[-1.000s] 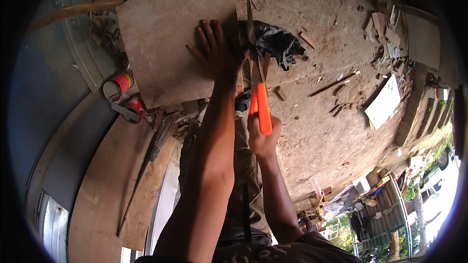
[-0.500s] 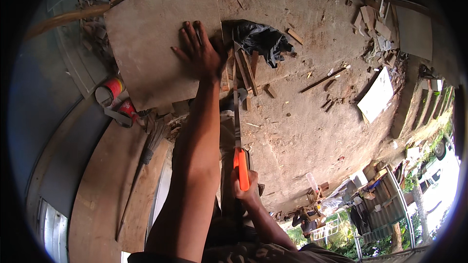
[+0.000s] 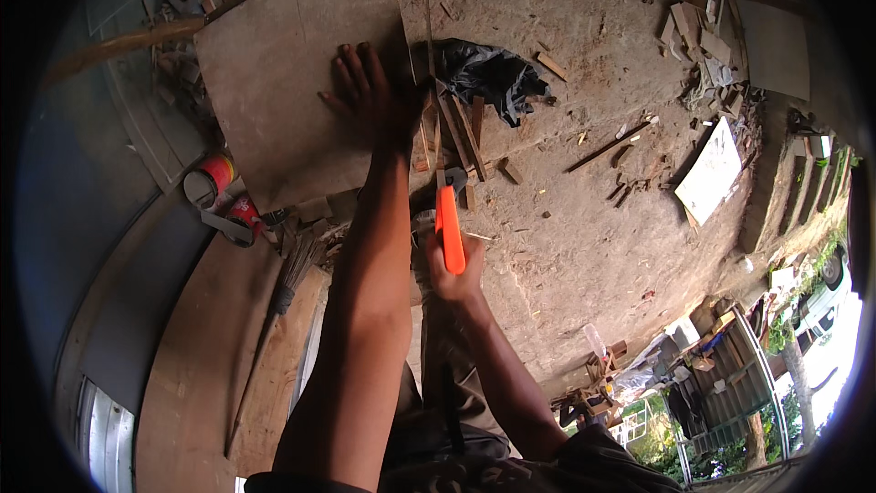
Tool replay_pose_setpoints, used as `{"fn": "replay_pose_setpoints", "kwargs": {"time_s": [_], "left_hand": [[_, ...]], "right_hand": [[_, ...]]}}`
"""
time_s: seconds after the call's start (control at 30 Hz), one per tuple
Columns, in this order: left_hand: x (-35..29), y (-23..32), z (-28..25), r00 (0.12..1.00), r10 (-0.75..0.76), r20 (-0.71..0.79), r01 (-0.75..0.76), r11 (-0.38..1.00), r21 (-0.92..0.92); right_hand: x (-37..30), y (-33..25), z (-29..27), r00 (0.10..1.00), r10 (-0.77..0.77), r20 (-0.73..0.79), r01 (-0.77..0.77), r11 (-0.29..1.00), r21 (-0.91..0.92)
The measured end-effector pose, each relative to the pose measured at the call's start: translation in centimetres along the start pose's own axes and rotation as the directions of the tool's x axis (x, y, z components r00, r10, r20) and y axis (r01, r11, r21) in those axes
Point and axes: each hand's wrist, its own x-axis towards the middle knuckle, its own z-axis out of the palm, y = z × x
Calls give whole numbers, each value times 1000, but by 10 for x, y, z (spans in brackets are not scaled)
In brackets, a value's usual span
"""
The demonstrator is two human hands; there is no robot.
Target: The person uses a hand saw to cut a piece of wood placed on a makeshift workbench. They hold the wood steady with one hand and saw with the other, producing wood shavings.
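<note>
My left hand (image 3: 379, 105) lies flat with spread fingers on a thin wooden board (image 3: 283, 82), near its right edge. Below and to the right, my right hand (image 3: 453, 272) is wrapped round the orange handle of a handsaw (image 3: 449, 233). The narrow blade points away from me and runs along the board's right edge, past my left wrist. Where the teeth meet the wood is too dim to make out. A crumpled black plastic bag (image 3: 488, 75) and several wood strips (image 3: 465, 132) lie just right of the blade.
Two red cans (image 3: 217, 173) stand left of the board. A stick broom (image 3: 290, 278) rests on wooden panels (image 3: 205, 338) at the lower left. Wood scraps (image 3: 703, 36) and a white sheet (image 3: 710, 173) lie on the dirty floor at right. A metal rack (image 3: 735, 383) stands at lower right.
My right hand has pushed the handsaw forward, away from me, so its handle is nearer the board. My left hand stays flat on the board.
</note>
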Motion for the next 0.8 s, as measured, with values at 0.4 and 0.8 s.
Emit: {"fn": "replay_pose_setpoints", "kwargs": {"time_s": [0.4, 0.8], "left_hand": [[0, 3, -4, 999, -10, 49, 9, 1000, 24], [2, 2, -4, 999, 28, 33, -29, 998, 51]], "right_hand": [[63, -33, 1, 999, -3, -34, 5, 998, 61], [61, 1, 22, 950, -34, -311, 68, 993, 100]]}}
